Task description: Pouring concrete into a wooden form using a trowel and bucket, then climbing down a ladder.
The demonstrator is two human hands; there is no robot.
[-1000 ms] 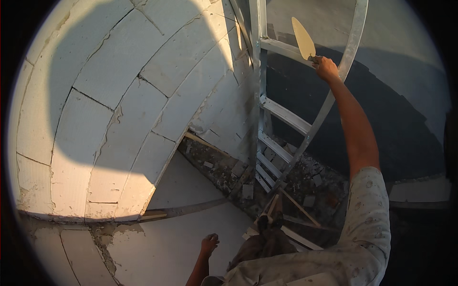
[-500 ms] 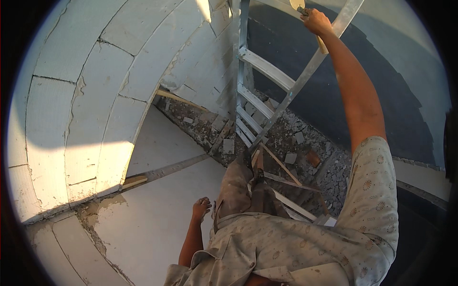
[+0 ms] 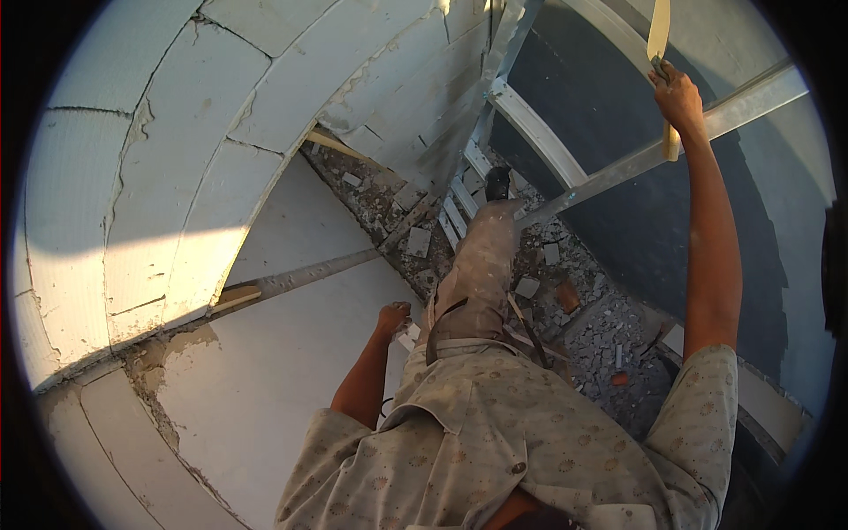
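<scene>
My right hand [image 3: 678, 97] is raised at the upper right, its fingers closed round a trowel [image 3: 659, 32] with a pale blade and a wooden handle. Its wrist crosses the side rail of a metal ladder [image 3: 541, 132]. Low beside my waist, my left hand [image 3: 394, 316] is curled into a loose fist, with nothing visible in it. A small white piece shows just beyond that hand; what it belongs to is unclear. One leg reaches forward, its black shoe [image 3: 497, 183] at the ladder's rungs.
A pale block wall [image 3: 177, 159] curves along the left. Opposite is a wall with a dark grey coated area [image 3: 601, 97]. Rubble [image 3: 609, 327] with broken blocks and brick pieces lies below the ladder. A white slab [image 3: 291, 380] spreads at lower left.
My right hand has moved right and slightly down in the picture with the trowel. My left hand has risen, and one shoe now shows higher, at the rungs. The whole view has shifted.
</scene>
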